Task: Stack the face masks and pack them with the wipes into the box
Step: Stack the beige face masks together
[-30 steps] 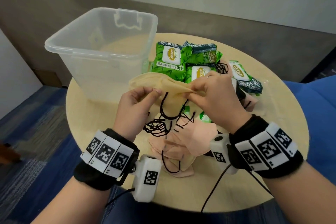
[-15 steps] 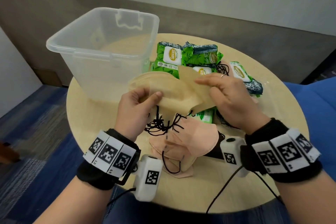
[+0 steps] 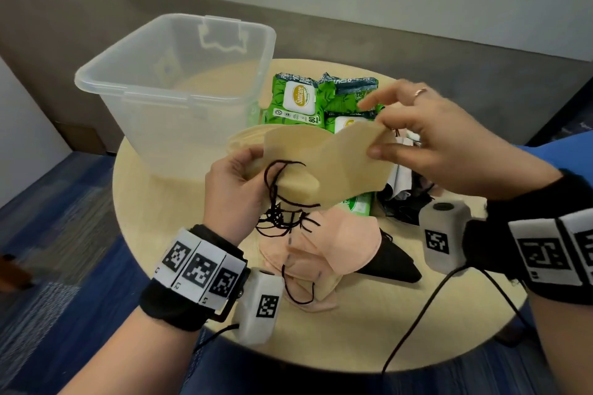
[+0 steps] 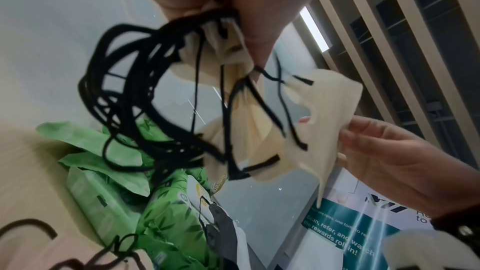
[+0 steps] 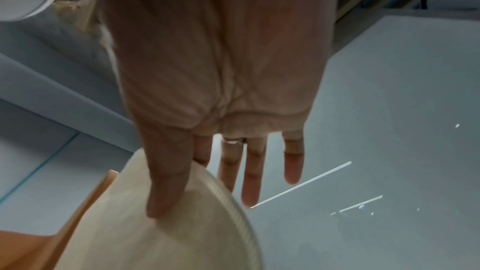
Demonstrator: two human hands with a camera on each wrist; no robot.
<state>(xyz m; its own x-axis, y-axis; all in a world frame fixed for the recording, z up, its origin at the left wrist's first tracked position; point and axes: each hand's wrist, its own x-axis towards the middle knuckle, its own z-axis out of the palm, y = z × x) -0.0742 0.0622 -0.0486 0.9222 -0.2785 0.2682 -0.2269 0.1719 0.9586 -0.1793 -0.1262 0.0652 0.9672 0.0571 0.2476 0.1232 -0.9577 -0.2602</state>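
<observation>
The left hand (image 3: 236, 187) grips a beige face mask (image 3: 324, 167) at one end, with its black ear loops (image 3: 282, 202); the right hand (image 3: 426, 138) pinches the opposite end. The mask's long axis runs hand to hand, above the pink masks (image 3: 327, 250).

even soft indoor light, no hard shadows. head view sharp at centre, wide-angle bending at the edges. left wrist view: ceiling light strip (image 4: 315, 29) glaring at 1 o'clock, black ear loops (image 4: 135, 81) smeared. right wrist view soft, probably motion blur, streaks at 4 o'clock.
</observation>
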